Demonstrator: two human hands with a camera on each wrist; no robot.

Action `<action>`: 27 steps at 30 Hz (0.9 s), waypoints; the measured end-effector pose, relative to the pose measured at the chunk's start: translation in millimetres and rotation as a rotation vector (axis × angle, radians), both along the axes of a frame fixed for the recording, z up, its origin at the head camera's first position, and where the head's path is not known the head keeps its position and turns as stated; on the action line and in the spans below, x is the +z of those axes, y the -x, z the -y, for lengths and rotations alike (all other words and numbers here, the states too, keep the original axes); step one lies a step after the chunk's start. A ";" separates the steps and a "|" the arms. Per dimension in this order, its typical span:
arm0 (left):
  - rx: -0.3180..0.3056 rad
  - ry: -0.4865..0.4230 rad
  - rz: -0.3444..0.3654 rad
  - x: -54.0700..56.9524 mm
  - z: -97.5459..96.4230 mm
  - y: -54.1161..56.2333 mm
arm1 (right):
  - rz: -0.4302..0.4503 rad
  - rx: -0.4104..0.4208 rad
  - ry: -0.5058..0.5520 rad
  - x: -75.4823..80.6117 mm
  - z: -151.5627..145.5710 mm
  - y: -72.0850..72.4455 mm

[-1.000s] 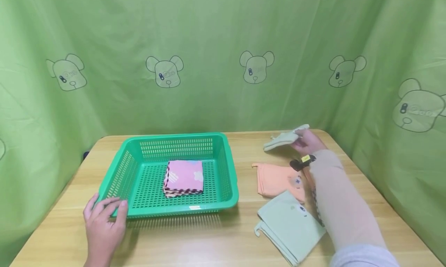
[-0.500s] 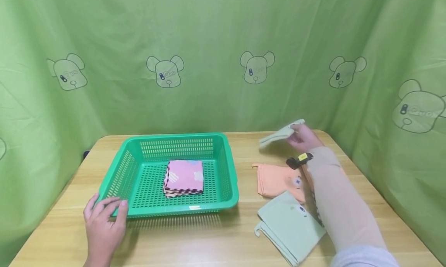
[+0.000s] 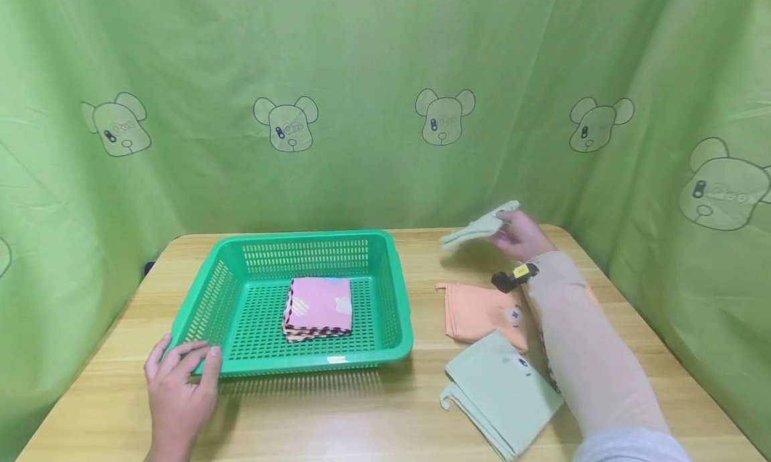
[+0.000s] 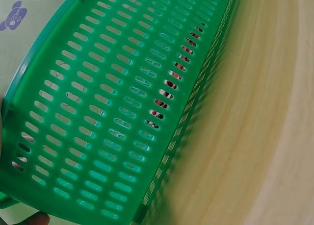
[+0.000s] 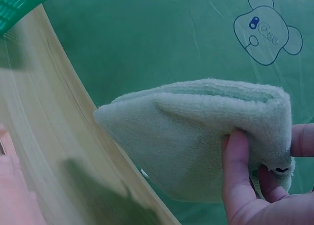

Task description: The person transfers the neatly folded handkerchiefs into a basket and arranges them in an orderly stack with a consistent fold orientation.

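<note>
My right hand (image 3: 519, 236) pinches a folded pale green towel (image 3: 480, 227) at its right end, raised over the far right of the table. In the right wrist view the fluffy layers of this towel (image 5: 196, 137) show, with thumb and fingers on both faces. My left hand (image 3: 181, 385) holds the near left corner of a green plastic basket (image 3: 313, 366), fingers over the rim. The left wrist view looks at the slotted basket wall (image 4: 98, 102) from outside. Inside the basket lies a folded pink cloth (image 3: 319, 302) with a checked edge.
Right of the basket, a folded orange towel (image 3: 472, 311) lies behind another folded green towel (image 3: 506, 392) with a hanging loop. More cloth is partly hidden under my right forearm. A green curtain (image 3: 361, 167) with bear prints closes off the wooden table (image 3: 301, 422) at the back and sides.
My right hand has lifted the green towel a little and carried it left, toward the basket. The left hand, the basket and the other cloths have stayed put.
</note>
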State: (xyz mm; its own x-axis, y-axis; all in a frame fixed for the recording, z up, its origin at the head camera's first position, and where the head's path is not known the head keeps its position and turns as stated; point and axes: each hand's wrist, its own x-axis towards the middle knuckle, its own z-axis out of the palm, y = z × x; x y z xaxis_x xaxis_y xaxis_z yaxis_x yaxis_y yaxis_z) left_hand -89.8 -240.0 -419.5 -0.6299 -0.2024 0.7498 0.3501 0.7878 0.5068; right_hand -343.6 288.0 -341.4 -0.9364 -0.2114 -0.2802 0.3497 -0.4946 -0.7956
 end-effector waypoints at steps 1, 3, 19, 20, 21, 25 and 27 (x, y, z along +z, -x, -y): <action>0.000 -0.001 0.002 0.2 0.0 -0.1 | -0.010 0.007 -0.012 0.7 0.7 -0.3; 0.000 -0.003 0.003 0.6 -0.1 -0.1 | -0.030 0.019 -0.044 2.0 2.0 -1.0; -0.002 0.003 -0.016 0.6 0.7 3.0 | -0.082 0.052 -0.044 13.9 12.5 -5.2; -0.003 0.003 -0.014 1.2 0.7 3.6 | -0.087 0.053 -0.051 15.0 13.2 -5.1; -0.003 0.002 -0.002 1.7 0.6 3.1 | -0.095 0.056 -0.053 14.2 13.7 -5.0; 0.003 -0.005 0.034 2.2 -0.1 -0.6 | -0.119 0.071 -0.087 10.9 15.2 -4.2; 0.001 -0.008 0.039 2.4 -0.7 -0.6 | -0.142 0.085 -0.090 11.2 14.7 -3.8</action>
State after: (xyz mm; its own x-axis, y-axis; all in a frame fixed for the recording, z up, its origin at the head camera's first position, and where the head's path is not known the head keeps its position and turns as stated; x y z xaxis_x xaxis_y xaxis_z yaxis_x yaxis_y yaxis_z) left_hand -89.2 -239.2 -417.0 -0.6584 -0.2088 0.7231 0.3292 0.7841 0.5261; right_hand -339.8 273.2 -330.2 -0.9476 -0.2716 -0.1681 0.2686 -0.3927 -0.8796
